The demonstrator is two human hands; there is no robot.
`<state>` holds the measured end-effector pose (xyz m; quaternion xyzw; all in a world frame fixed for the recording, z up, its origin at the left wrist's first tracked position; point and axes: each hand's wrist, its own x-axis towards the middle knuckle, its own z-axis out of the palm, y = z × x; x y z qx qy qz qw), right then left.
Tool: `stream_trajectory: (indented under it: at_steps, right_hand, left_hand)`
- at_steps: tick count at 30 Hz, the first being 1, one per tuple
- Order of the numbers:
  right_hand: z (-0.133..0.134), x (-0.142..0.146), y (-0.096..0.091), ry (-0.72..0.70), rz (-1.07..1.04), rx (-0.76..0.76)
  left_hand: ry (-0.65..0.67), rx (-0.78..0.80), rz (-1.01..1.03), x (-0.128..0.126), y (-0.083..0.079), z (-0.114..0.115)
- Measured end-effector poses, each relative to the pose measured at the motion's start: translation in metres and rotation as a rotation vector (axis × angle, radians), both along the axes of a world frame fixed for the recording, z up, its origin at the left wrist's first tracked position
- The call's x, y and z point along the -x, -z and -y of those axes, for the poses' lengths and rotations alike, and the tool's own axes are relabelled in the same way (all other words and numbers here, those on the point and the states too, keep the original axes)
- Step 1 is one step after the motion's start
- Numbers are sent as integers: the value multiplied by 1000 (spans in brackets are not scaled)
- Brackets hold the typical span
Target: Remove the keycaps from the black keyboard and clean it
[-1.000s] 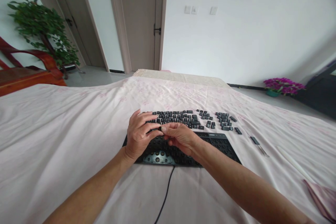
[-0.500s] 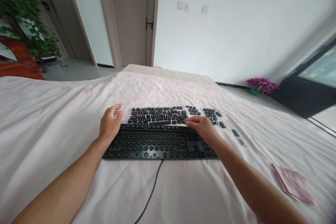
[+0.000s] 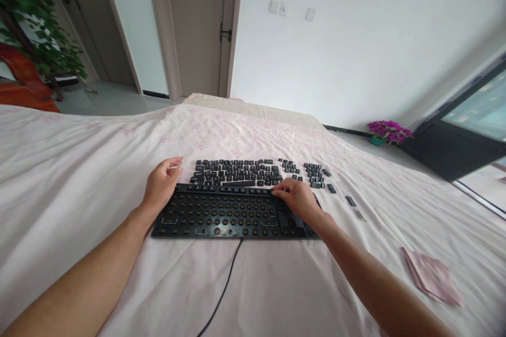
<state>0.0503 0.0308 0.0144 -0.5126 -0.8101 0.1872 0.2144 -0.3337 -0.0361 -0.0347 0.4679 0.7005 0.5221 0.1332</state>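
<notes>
A black keyboard (image 3: pixel 237 214) lies flat on the cloth, mostly stripped of keycaps, with round key posts showing; caps sit along its far row. My right hand (image 3: pixel 295 199) is over the right part of that far row, thumb and fingers pinched together on a small keycap, largely hidden by the fingertips. Beyond the keyboard, loose black keycaps (image 3: pixel 245 174) are laid out in keyboard-like groups, a long space bar (image 3: pixel 239 183) nearest. My left hand (image 3: pixel 161 181) rests by the keyboard's far left corner, fingers apart and holding nothing.
A keycap puller (image 3: pixel 351 201) with wire prongs lies to the right on the pale floral cloth (image 3: pixel 118 168). Farther right is a folded pink cloth (image 3: pixel 432 276). The keyboard's cable (image 3: pixel 222 295) runs toward me. A potted purple plant (image 3: pixel 389 131) stands beyond.
My right hand has moved slightly left and nearer, from the edge of the loose keycaps to the keyboard's far row. My left hand stays at the left corner. The view has shifted slightly.
</notes>
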Motion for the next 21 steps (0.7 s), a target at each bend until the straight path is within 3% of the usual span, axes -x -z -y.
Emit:
stream_trajectory:
  at_steps: [13,21]
  right_hand:
    - [11,15,-22,-162,349,-185]
    - [35,22,-22,-172,644,-329]
  left_hand:
    - [7,2,-28,-1,-1,1]
    - [5,-1,-35,-1,1,0]
